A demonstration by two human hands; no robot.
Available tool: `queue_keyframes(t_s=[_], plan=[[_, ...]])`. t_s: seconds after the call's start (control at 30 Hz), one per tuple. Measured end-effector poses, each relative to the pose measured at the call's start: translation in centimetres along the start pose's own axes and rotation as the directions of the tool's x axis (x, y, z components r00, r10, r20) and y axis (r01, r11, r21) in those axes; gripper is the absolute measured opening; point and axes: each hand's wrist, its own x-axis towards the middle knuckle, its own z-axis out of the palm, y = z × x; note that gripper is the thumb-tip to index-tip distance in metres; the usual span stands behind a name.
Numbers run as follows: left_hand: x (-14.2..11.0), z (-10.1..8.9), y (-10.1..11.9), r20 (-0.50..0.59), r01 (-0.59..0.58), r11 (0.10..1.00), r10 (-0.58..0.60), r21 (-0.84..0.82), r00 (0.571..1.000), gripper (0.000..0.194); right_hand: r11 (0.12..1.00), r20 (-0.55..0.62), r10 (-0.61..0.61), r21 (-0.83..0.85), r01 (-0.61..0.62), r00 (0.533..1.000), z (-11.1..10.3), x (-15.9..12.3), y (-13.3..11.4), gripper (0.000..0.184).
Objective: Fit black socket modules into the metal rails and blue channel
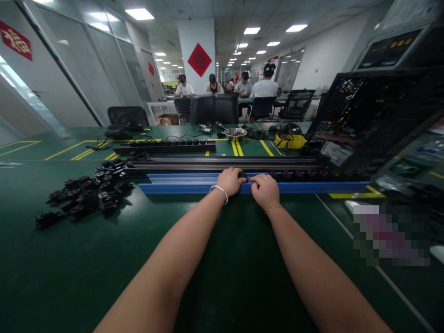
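Note:
A long blue rail [187, 188] with a channel lies across the green table in front of me. My left hand [229, 181], wearing a silver bangle, has its fingers closed on a small black part [243, 176] in the channel. Just to the right, my right hand [267, 189] bends over the rail, thumb and fingers closed together at its near wall; what they hold, if anything, is hidden. Further right, several black parts [305, 175] sit in a row along the channel. A heap of similar black parts [83, 195] lies left of the rail.
Behind the blue rail lie long black rails [222, 159] and another loaded black rail [166, 147]. A metal bowl [236, 133] and yellow bin [290, 141] stand farther back. An open computer case [360, 115] rises at right. Several people sit at a far table.

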Motion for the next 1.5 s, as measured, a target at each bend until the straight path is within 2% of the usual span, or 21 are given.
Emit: queue_keyframes(t_s=[0.2, 0.5, 0.7, 1.07, 1.33, 1.5], plan=[[0.0, -0.7, -0.7, 0.036, -0.003, 1.0, 0.004, -0.014, 0.999, 0.032, 1.0, 0.041, -0.006, 0.009, 0.006, 0.999, 0.2, 0.0, 0.1, 0.022], [-1.4, -1.7, -3.4, 0.022, 0.02, 1.0, -0.02, 0.016, 1.0, 0.033, 0.999, 0.055, 0.001, 0.048, -0.004, 0.998, -0.1, 0.0, -0.2, 0.018], [-1.8, -2.0, -4.3, 0.028, 0.042, 0.999, -0.043, 0.027, 0.999, 0.035, 0.999, 0.07, -0.009, 0.043, 0.006, 0.998, -0.2, 0.0, -0.2, 0.014], [-3.4, -3.9, -7.8, 0.032, 0.091, 0.995, -0.092, 0.044, 0.995, 0.035, 0.999, 0.094, -0.012, 0.04, 0.009, 0.996, -0.2, 0.1, -0.1, 0.019], [-3.6, -4.3, -9.0, 0.04, 0.102, 0.994, -0.104, 0.05, 0.994, 0.032, 0.999, 0.087, -0.024, 0.027, 0.022, 0.996, -0.1, 0.0, 0.0, 0.02], [-4.2, -5.2, -10.5, 0.046, 0.125, 0.99, -0.128, 0.061, 0.991, 0.034, 0.999, 0.077, -0.027, 0.024, 0.026, 0.997, -0.1, 0.0, 0.0, 0.02]])
